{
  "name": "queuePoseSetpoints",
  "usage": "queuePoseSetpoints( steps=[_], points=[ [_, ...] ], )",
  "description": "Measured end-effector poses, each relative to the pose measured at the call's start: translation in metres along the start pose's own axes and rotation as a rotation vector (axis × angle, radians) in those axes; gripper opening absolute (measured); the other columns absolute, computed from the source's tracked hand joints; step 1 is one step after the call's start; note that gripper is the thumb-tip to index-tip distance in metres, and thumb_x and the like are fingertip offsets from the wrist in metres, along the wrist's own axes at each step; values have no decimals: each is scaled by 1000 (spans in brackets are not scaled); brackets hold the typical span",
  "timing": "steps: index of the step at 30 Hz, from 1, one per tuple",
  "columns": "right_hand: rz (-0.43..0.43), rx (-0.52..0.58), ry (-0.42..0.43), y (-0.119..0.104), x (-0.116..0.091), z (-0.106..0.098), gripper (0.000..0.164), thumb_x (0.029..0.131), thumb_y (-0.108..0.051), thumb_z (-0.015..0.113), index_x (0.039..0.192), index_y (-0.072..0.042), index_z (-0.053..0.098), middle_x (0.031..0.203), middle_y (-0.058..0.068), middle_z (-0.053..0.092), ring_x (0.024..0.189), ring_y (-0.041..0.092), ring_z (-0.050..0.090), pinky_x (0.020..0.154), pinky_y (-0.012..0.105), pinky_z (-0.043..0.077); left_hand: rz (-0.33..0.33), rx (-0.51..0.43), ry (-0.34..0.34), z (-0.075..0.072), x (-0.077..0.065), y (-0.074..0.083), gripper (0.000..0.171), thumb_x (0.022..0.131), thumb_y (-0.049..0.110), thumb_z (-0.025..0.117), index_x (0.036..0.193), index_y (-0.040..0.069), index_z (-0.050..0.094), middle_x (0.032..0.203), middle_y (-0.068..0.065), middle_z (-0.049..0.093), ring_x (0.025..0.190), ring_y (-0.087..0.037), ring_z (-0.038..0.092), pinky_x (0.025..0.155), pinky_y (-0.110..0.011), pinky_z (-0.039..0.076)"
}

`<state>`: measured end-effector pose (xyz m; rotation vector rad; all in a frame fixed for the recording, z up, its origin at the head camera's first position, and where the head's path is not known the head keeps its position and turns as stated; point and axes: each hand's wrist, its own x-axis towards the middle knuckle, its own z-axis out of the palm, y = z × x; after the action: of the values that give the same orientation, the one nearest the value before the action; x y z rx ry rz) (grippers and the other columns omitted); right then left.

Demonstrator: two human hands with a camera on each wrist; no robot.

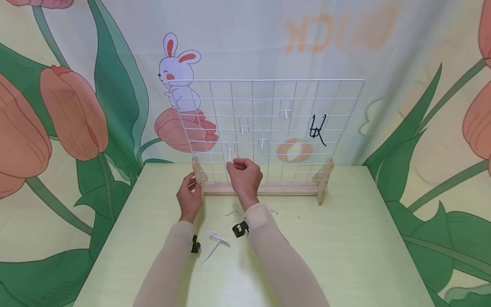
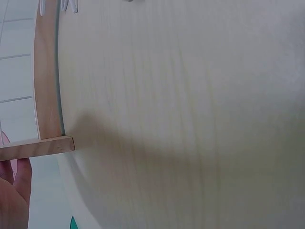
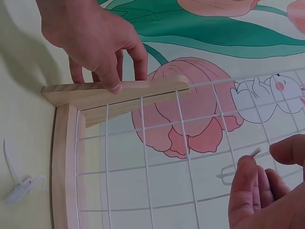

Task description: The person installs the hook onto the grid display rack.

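Observation:
A white wire grid panel (image 1: 274,79) stands upright in a wooden base (image 1: 261,191). My left hand (image 1: 189,198) holds the base's left wooden leg (image 3: 138,90) from its outer side, the thumb over the leg's near edge. Low on the grid's left part hangs a white hook (image 1: 230,150). My right hand (image 1: 245,177) has its fingers curled at this hook's front end. In the right wrist view, the hook's tip pokes out between the right thumb and forefinger (image 3: 288,149). The left wrist view catches only part of my left hand (image 2: 14,200) against the leg.
Higher on the grid hang several more white hooks (image 1: 284,114) and a black hook (image 1: 316,128). Loose on the table (image 1: 364,247) lie a white hook (image 1: 218,239) near my left forearm and another (image 1: 235,208) before the base. A printed curtain (image 1: 245,38) hangs behind.

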<state>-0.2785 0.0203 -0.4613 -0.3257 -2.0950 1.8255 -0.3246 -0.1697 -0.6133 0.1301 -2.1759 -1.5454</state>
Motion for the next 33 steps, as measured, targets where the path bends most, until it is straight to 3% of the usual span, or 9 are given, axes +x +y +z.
queuePoseSetpoints(
  steps=[14, 24, 33],
  points=[
    [24, 2, -1, 28, -26, -13, 11, 90, -23, 80, 97, -14, 81, 88, 0, 78, 81, 16, 73, 74, 34, 59, 8, 27, -24, 2, 4, 3, 38, 105, 14, 65, 143, 15, 62, 127, -19, 72, 117, -38, 72, 100, -53, 60],
    [52, -56, -69, 65, -70, -15, 5, 87, -20, 82, 89, -16, 81, 80, -1, 78, 70, 10, 71, 67, 30, 58, -17, 29, -24, -1, 0, 3, 39, 105, 11, 65, 144, 15, 62, 127, -20, 72, 116, -38, 72, 101, -54, 59],
    [87, -135, -136, 100, -104, -10, 4, 86, -21, 83, 85, -19, 80, 75, -7, 75, 67, 4, 67, 70, 28, 57, -24, 29, -18, -1, 1, 0, 39, 105, 12, 65, 144, 17, 62, 127, -18, 72, 116, -36, 73, 98, -54, 60]
  ],
)
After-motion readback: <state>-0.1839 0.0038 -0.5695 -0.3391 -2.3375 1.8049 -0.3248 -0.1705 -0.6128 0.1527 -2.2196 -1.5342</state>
